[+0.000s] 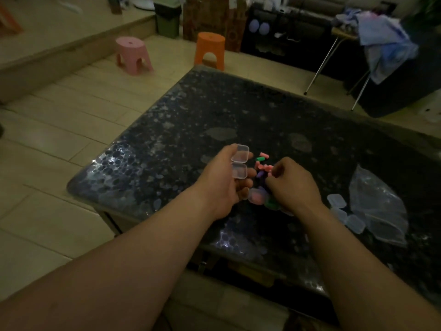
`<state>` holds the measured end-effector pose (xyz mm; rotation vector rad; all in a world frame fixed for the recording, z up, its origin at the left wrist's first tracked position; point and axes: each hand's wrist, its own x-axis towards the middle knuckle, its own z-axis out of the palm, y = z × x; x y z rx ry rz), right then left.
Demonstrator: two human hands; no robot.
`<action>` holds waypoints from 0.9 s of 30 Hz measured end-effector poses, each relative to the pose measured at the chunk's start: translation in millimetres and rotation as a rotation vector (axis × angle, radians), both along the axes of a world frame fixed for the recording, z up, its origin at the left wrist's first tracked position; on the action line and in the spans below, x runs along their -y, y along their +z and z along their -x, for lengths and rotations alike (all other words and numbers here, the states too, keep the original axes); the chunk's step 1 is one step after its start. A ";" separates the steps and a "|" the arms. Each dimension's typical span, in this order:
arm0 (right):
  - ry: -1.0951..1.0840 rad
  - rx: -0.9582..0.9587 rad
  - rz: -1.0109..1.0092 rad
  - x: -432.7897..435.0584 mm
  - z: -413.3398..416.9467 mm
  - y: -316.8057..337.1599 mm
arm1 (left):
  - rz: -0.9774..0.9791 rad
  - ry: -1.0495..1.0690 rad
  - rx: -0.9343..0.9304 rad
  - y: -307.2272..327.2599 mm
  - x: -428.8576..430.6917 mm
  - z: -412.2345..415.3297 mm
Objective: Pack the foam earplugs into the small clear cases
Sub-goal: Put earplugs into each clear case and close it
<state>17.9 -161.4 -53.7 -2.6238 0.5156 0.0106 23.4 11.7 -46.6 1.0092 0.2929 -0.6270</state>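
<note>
Head view: nearest the front edge of the dark speckled table (214, 111) sit two filled small clear cases (256, 196), one holding pink foam and one green, so part of the packing looks done. Toward the right edge, several empty clear plastic cases (336, 201) lie beside a crumpled clear plastic bag (379, 211). Just beyond the filled pair, the left hand (224, 180) pinches an open hinged clear case (239, 164), both halves empty. The right hand (290, 182), close beside it, curls knuckles-up over the loose pile of pink, green and purple foam earplugs (262, 164); whether its fingers hold one is hidden. Many earplugs remain to be packed.
</note>
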 end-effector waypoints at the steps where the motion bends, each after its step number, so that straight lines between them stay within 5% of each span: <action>1: -0.004 0.020 -0.020 3.7 0.8 0.2 | 0.000 -0.003 -0.006 0.2 1.7 0.1; 11: 0.089 0.345 -0.392 10.7 29.4 47.4 | 0.008 -0.054 -0.007 -0.4 22.1 2.4; 27: 0.270 0.261 -0.253 -11.3 39.6 36.1 | -0.001 -0.129 0.038 1.9 21.9 9.5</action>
